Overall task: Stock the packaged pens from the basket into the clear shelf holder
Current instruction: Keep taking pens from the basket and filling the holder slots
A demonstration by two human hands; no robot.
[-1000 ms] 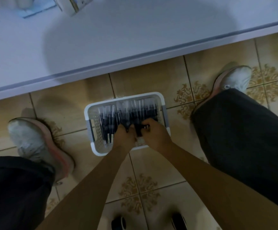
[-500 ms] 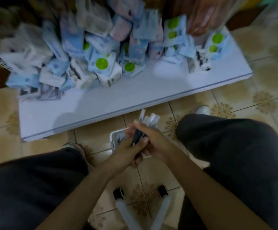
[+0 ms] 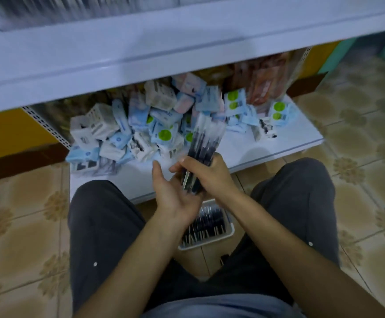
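R hand (image 3: 211, 174) round pen packs (image 3: 205, 143), L hand (image 3: 175, 195) flat beneath

a fanned bundle of clear-wrapped dark pens (image 3: 204, 143) tilts upright; more, blurred, seemingly fill the white basket (image 3: 229, 232).

Blurred clear holder (image 3: 79, 10) cut by top edge, basket (image 3: 206, 245) half hidden behind left forearm (image 3: 152, 244), packets (image 3: 164, 134) with unreadable labels
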